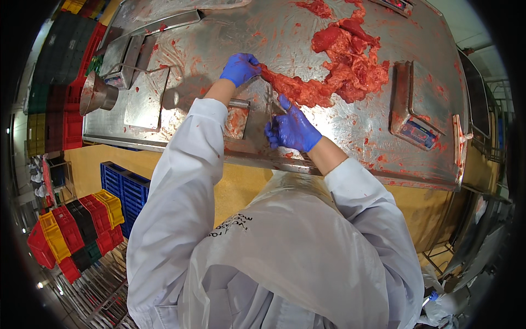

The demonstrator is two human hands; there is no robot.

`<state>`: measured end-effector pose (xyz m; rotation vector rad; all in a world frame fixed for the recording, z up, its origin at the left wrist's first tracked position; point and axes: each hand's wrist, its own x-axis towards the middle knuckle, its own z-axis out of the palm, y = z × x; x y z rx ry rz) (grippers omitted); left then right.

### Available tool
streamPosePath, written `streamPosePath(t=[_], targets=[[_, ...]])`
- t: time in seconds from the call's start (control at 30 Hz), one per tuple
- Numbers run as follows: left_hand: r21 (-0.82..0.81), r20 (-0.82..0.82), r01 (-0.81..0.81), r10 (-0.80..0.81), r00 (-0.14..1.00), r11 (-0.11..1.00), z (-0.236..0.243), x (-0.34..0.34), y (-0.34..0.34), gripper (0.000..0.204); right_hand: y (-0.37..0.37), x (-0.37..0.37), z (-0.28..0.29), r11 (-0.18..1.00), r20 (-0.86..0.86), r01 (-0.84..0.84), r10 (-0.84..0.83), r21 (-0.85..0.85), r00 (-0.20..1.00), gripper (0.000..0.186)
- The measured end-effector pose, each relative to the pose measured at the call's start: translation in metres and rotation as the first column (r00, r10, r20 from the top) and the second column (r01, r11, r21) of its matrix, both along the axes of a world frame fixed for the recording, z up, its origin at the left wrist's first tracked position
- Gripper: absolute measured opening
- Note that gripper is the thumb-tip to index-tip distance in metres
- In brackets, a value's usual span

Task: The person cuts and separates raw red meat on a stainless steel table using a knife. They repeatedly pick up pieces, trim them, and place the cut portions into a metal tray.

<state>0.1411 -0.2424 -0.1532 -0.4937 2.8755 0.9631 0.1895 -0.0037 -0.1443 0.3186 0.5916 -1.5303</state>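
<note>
Both my hands wear blue gloves over a bloodstained metal table (213,41). My left hand (239,68) is closed, pinching the left end of a long strip of raw red meat (301,89). Near the table's front edge, my right hand (295,129) is closed round what looks like a knife (274,102); its handle is mostly hidden and its thin blade blends into the shiny metal. That blade lies close to the strip's lower left side. To the right, the strip runs into a larger heap of raw meat (356,60).
A scale (416,104) stands at the right, another scale (118,63) at the left. Beside the left one are a metal funnel (98,94) and a flat plate (147,98). A small metal tray (236,120) lies between my arms. Stacked coloured crates (76,227) stand below left.
</note>
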Motion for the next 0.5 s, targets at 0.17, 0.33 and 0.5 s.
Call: streamPosePath(t=[0.17,0.33,0.5], targets=[[0.051,-0.038,0.043,-0.041,0.998,0.998,0.002,0.005,-0.005,0.022,-0.026,-0.036,-0.023,0.997,-0.006,0.069,-0.069,-0.044,0.998,0.059],[-0.008,-0.028,0.049,-0.049,0.998,0.999,0.001,0.002,-0.006,0.022,-0.050,-0.044,-0.056,0.970,-0.046,0.227,-0.232,-0.088,0.972,0.044],[-0.125,-0.097,0.090,-0.103,0.990,0.988,0.011,0.008,-0.011,0.023,-0.064,-0.041,-0.007,0.956,0.038,0.262,-0.269,0.135,0.962,0.038]])
